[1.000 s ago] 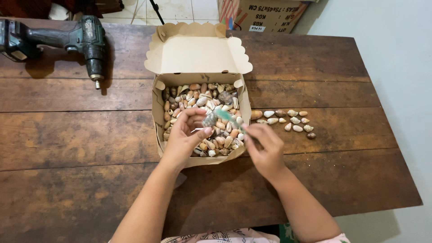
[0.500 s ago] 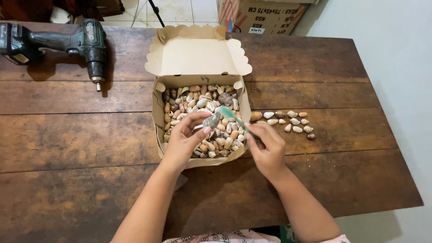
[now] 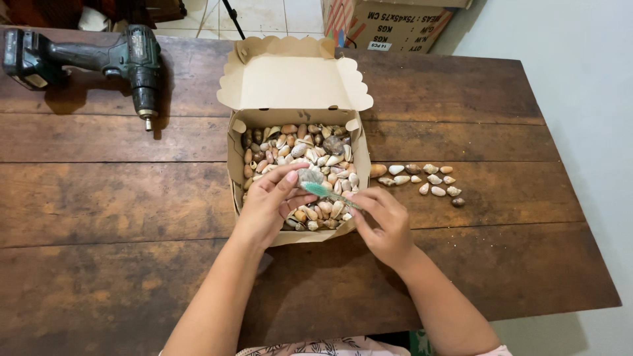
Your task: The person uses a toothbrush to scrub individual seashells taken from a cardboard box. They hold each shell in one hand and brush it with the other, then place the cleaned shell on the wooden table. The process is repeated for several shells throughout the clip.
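Observation:
An open cardboard box (image 3: 232, 158) full of small brown and cream seashells (image 3: 310, 148) stands on the dark wooden table (image 3: 119, 191). Over the box's near half, my left hand (image 3: 271, 201) pinches a greyish shell (image 3: 308, 176) between thumb and fingers. My right hand (image 3: 382, 221) holds a small green-headed brush (image 3: 330, 192) whose tip touches that shell. A short row of several shells (image 3: 422, 178) lies on the table just right of the box.
A dark cordless drill (image 3: 99, 62) lies at the table's far left corner. A printed cardboard carton (image 3: 389, 23) stands on the floor beyond the far edge. The table's right edge borders a pale wall.
Both hands stay over the box; the brush head has shifted slightly along the held shell. Nothing else has moved.

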